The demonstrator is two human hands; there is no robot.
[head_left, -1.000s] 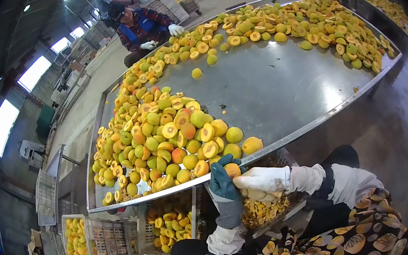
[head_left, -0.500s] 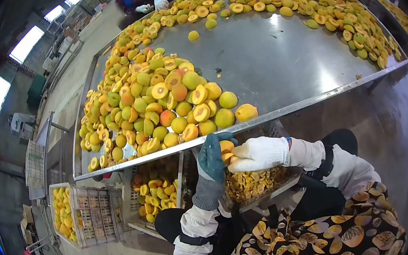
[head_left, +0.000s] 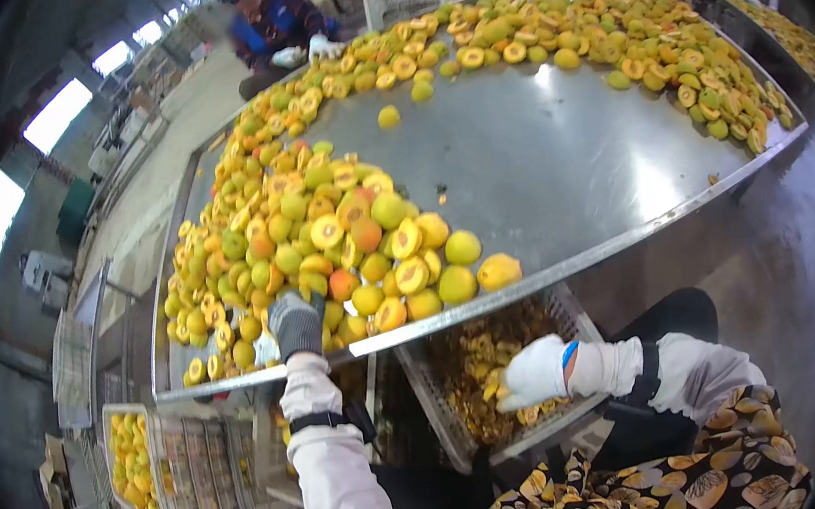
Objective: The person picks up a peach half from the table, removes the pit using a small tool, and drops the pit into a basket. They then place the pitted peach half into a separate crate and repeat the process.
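The grey-gloved left hand (head_left: 296,319) reaches up the frame at left of centre, forearm nearly vertical, fingers hidden among the fruit (head_left: 325,232) heaped on the left of the desk (head_left: 518,161) — its grip I cannot tell. The white-gloved right hand (head_left: 534,373), back upward, points leftward over the crate (head_left: 433,407) of yellowish pieces (head_left: 479,352) at lower centre — its grip also unclear.

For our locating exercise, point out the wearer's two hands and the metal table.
Left hand (head_left: 296,324), head view: middle of the gloved hand.
Right hand (head_left: 538,372), head view: back of the hand.
Metal table (head_left: 529,170), head view: bare part of its top.
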